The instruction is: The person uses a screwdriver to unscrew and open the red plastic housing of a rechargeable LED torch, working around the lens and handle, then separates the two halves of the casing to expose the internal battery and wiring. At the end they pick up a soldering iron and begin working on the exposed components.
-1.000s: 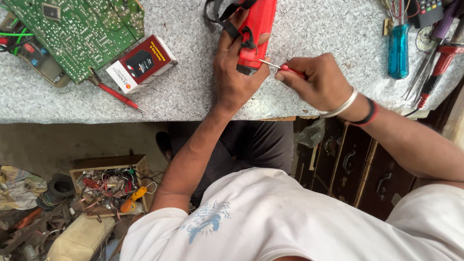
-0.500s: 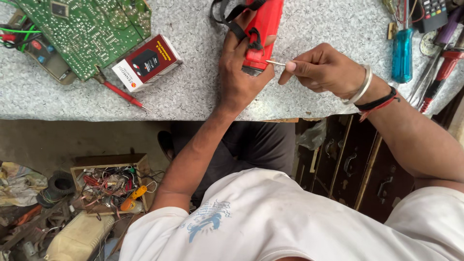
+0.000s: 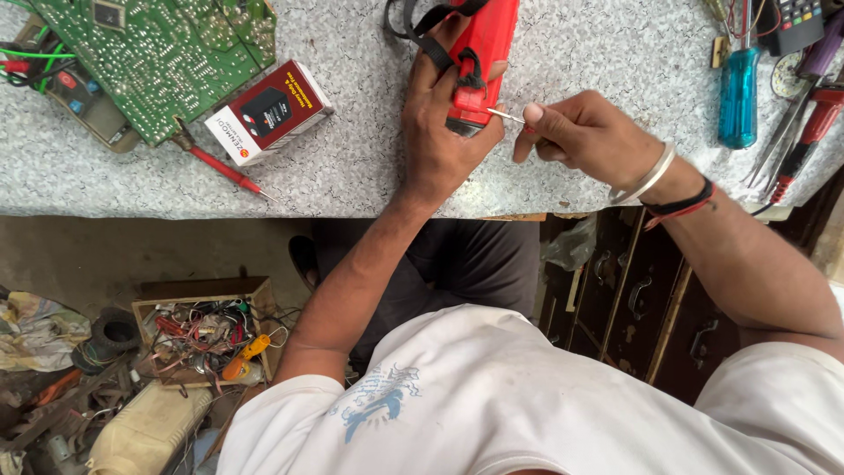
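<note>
- Red handheld device (image 3: pixel 482 53) with a black strap (image 3: pixel 422 26) lies on the speckled grey bench (image 3: pixel 352 167), near its front edge, a little right of the middle of my view.
- My left hand (image 3: pixel 444 123) is wrapped over the lower end of the device, fingers closed around its body and pressing it onto the bench.
- My right hand (image 3: pixel 585 132) is pinched shut on a small screwdriver (image 3: pixel 508 116); I see its thin metal shaft lying level, the tip touching the device's side just beside my left thumb.
- On that right wrist I see a silver bangle (image 3: pixel 646 176) and a black and red thread band (image 3: pixel 681 202).
- Left of the device, well apart, a small red and black carton (image 3: pixel 268 113) lies flat, with a green circuit board (image 3: pixel 158 57) just beyond it and a red-handled probe (image 3: pixel 220 165) beside the carton's near corner.
- To the right, a blue-handled screwdriver (image 3: pixel 738 92) lies lengthwise, and further right a cluster of red and purple handled tools (image 3: pixel 809 114) sits at the bench's end.
- Below the bench edge, on the floor to my left, an open wooden box (image 3: pixel 198 330) holds a tangle of wires and small parts.
- I cannot tell what the screwdriver tip meets; my left hand hides that spot.
</note>
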